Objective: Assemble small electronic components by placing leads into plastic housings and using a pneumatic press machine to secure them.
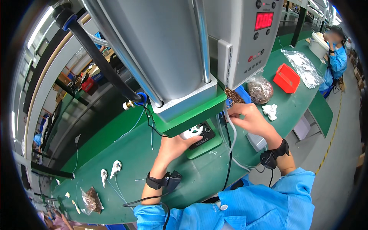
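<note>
My left hand (pixel 172 147) reaches under the green head of a bench press (pixel 188 111). Its thumb lies along a white round plastic part (pixel 190 132), gripping it at the near side, while the other fingers are mostly hidden. That part sits on a black fixture block (pixel 208 134) on the press's green base (pixel 205 150). To the right, my right hand (pixel 250 119) is closed, fingertips pinched together beside a blue bin (pixel 243 93) of small brass-coloured pieces (pixel 234 96). Whatever the pinch holds is too small or hidden to make out.
A control box (pixel 249 46) with a red display adjoins the press. Behind my right hand are a bag of small parts (pixel 260 91), a red bin (pixel 286 78) and clear plastic bags (pixel 303 67). White corded pieces (pixel 116 167) lie left. Cables cross the bench front. Another person (pixel 337 57) sits far right.
</note>
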Demonstrator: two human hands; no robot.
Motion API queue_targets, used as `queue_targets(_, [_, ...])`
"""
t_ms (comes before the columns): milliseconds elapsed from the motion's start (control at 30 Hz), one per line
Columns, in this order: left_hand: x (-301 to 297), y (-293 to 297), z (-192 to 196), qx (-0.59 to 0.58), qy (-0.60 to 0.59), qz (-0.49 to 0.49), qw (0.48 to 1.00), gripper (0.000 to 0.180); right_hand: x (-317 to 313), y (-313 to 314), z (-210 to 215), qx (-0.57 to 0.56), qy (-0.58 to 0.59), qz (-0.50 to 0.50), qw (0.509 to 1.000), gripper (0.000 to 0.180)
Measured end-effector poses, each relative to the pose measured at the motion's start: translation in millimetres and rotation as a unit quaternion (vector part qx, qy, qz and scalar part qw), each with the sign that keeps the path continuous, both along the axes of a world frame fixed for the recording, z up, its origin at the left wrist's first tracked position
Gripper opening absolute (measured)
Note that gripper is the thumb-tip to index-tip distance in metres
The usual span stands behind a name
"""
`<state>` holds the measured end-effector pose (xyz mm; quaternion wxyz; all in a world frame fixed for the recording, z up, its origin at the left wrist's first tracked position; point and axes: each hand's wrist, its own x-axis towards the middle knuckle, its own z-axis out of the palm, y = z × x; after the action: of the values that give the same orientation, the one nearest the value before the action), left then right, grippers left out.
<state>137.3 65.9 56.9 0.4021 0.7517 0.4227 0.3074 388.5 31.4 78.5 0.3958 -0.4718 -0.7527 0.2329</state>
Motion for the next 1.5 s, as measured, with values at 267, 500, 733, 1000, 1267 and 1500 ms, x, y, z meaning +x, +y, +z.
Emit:
queue_targets(267, [-16.5,-11.2,-10.8,-0.05,-0.245,0.075,0.965,0.015,-5.3,7.0,-6.1,-0.008,-0.001,0.017,1.0,0.015])
queue_targets(500, [-10.3,-9.5,2.3,-0.04,-0.119,0.096,0.987,0.025,-5.1,8.4,-10.4,0.001,-0.034,0.03,0.999,0.013])
queue_targets(733, [-0.8,4.1,-17.5,0.138,0.039,0.036,0.989,0.021,-6.6,10.0,-13.5,0.012,-0.038,0.057,0.998,0.014])
queue_targets(1000, [-0.4,-4.8,20.4,0.154,0.149,-0.015,0.977,0.03,-6.6,9.6,-14.1,0.021,-0.024,0.046,0.998,0.014])
queue_targets(1267, [-3.8,7.3,2.2,0.023,-0.017,-0.009,1.0,0.051,-39.4,26.2,-3.4,0.031,0.063,0.098,0.993,0.018])
queue_targets(1500, [-2.3,-4.2,12.7,-0.004,0.032,0.024,0.999,0.054,-54.5,38.3,-4.1,-0.053,-0.037,0.154,0.986,0.026])
